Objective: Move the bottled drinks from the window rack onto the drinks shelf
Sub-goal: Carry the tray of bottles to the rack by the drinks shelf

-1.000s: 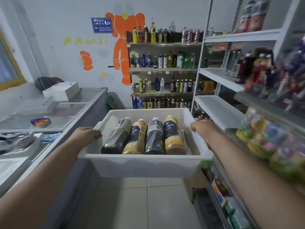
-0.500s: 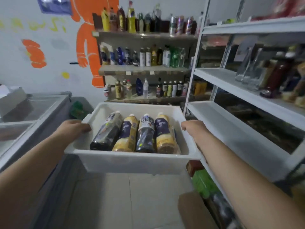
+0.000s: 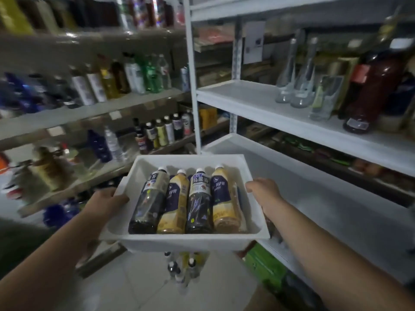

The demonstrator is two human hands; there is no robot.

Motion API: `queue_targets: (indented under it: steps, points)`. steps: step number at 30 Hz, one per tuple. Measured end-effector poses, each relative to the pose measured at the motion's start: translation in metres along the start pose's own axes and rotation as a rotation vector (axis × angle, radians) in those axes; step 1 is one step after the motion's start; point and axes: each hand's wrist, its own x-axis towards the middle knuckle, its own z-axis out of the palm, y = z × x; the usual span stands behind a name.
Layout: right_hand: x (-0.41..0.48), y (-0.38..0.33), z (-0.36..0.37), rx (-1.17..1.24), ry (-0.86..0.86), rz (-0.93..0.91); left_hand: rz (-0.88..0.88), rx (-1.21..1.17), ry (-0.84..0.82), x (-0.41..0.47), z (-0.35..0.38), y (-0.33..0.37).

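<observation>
I carry a white plastic bin [image 3: 184, 241] at waist height. Several bottled drinks lie flat in it side by side, caps pointing away: a dark tea bottle [image 3: 149, 204], a yellow bottle [image 3: 174, 207], another dark tea bottle [image 3: 198, 205] and a second yellow bottle [image 3: 223, 203]. My left hand [image 3: 105, 200] grips the bin's left rim and my right hand [image 3: 263, 193] grips the right rim. A bare white shelf [image 3: 325, 198] lies just right of the bin, with another white shelf [image 3: 242, 97] above it.
A grey shelf unit [image 3: 89, 111] at left is packed with bottles on three levels. Glass bottles [image 3: 296, 86] and a dark red bottle [image 3: 368, 93] stand on the upper white shelf. More bottles [image 3: 182, 270] stand on the tiled floor under the bin. A green box [image 3: 265, 265] sits low right.
I have walked closer to the shelves and turned right. The bin now sits beside the bare white shelf, and the counter at left has left the view. Both hands keep their grip.
</observation>
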Motion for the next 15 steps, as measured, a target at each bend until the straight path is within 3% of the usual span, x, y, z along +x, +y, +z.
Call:
queue_targets:
  steps: [4, 7, 15]
  points:
    - [0.086, 0.010, -0.022, -0.035, 0.065, 0.080, 0.061, 0.027, -0.149, 0.108, 0.096, 0.041]
    - [0.131, 0.013, -0.051, 0.025, 0.254, 0.165, 0.119, 0.053, -0.255, 0.168, 0.168, 0.077]
    - [0.214, 0.038, -0.128, -0.076, 0.512, 0.322, 0.365, 0.182, -0.465, 0.251, 0.343, 0.174]
